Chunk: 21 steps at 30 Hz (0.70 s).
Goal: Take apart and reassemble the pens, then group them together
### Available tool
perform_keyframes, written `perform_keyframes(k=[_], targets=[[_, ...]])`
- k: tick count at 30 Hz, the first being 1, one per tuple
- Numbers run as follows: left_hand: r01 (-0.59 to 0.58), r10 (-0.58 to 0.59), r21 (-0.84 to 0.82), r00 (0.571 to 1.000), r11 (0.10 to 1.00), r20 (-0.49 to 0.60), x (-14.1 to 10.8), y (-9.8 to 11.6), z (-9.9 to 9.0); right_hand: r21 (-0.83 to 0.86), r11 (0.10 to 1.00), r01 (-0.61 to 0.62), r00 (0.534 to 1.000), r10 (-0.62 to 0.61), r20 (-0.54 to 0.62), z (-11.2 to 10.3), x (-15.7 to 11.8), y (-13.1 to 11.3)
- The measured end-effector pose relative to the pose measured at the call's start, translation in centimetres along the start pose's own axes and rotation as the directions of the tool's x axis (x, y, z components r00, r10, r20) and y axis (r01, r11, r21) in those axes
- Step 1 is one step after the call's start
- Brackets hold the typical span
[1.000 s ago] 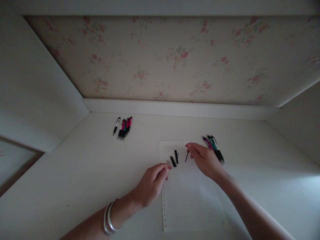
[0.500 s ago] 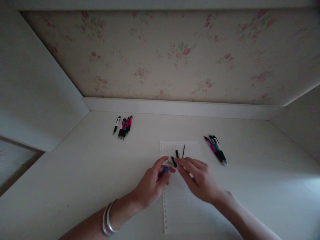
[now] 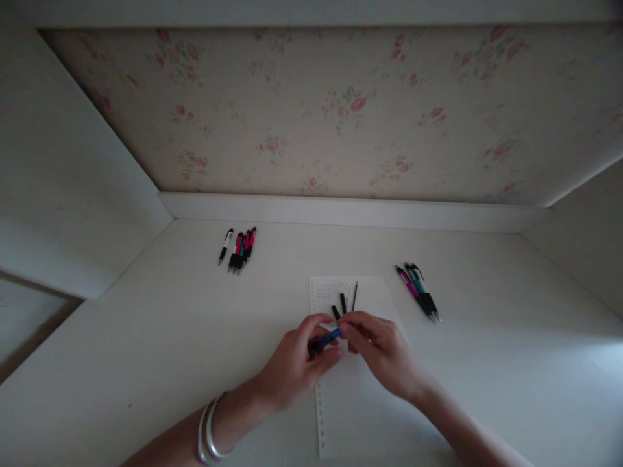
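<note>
My left hand (image 3: 294,360) is curled around a blue pen barrel (image 3: 327,339), dark at its lower left end. The thumb and fingers of my right hand (image 3: 382,353) pinch the barrel's upper right end. Just beyond my fingers, two short black tubes (image 3: 343,302) that look like pen grips lie on a sheet of lined paper (image 3: 350,415). Beside them rests a thin dark ink refill (image 3: 355,296). My right fingers hide part of the sheet and whatever small parts lie there.
Several pens (image 3: 242,250) in pink, green and white lie at the back left of the white desk (image 3: 195,311). Purple, teal and white pens (image 3: 417,290) lie in a group to the right. A low white ledge (image 3: 341,211) and floral wall close off the back.
My right hand has moved from the black grips to the blue barrel and now pinches its end. More of the barrel shows, tilted up to the right.
</note>
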<state>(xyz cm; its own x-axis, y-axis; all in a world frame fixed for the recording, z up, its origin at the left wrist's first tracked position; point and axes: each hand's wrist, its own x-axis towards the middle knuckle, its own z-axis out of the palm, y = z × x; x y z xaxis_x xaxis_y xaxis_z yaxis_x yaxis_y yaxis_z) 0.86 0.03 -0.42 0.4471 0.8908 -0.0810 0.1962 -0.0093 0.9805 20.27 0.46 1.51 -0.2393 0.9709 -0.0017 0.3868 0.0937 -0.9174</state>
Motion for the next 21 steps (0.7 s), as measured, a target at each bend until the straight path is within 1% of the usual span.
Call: perform_keyframes(k=[1,3,4,6,9,11,13,15,16,18,21], targets=[[0.012,-0.012,0.000,1.000,1.000,-0.017,0.0,0.0,0.0,0.103,0.993,-0.057,0.996,0.063,-0.057,-0.3,0.2,0.5],[0.034,-0.033,0.019,0.998,0.999,-0.056,0.2,-0.2,0.0,0.337,0.932,-0.133,0.980,0.174,-0.094,-0.9,0.6,1.3],[0.042,-0.039,0.035,0.997,0.998,-0.071,0.2,-0.3,0.0,0.451,0.876,-0.171,0.972,0.225,-0.069,-1.1,0.7,1.6],[0.048,-0.044,0.047,0.996,0.998,-0.081,0.3,-0.5,0.0,0.633,0.731,-0.256,0.951,0.308,0.029,-1.3,0.9,1.9],[0.051,-0.052,-0.014,0.997,0.999,-0.064,0.3,-0.8,0.0,0.767,0.518,-0.379,0.904,0.384,0.187,-1.3,0.8,1.7],[0.052,-0.055,-0.056,0.997,0.997,-0.053,0.3,-1.0,0.0,0.813,0.411,-0.412,0.878,0.417,0.234,-1.3,0.8,1.7],[0.055,-0.057,-0.058,0.997,0.997,-0.049,0.2,-1.0,0.1,0.853,0.330,-0.405,0.865,0.441,0.240,-1.5,0.9,1.8],[0.058,-0.060,-0.045,0.997,0.997,-0.048,0.1,-0.9,0.0,0.880,0.285,-0.379,0.864,0.448,0.227,-1.7,1.0,2.0],[0.060,-0.062,-0.046,0.997,0.997,-0.046,0.0,-0.8,0.0,0.888,0.277,-0.368,0.868,0.445,0.221,-1.8,1.1,2.0],[0.062,-0.065,-0.063,0.997,0.996,-0.038,0.0,-0.6,-0.1,0.888,0.288,-0.358,0.875,0.436,0.212,-1.7,1.1,2.2],[0.058,-0.063,-0.119,0.997,0.991,-0.038,-0.1,-0.4,-0.1,0.857,0.329,-0.396,0.873,0.426,0.239,-1.4,1.0,2.1]])
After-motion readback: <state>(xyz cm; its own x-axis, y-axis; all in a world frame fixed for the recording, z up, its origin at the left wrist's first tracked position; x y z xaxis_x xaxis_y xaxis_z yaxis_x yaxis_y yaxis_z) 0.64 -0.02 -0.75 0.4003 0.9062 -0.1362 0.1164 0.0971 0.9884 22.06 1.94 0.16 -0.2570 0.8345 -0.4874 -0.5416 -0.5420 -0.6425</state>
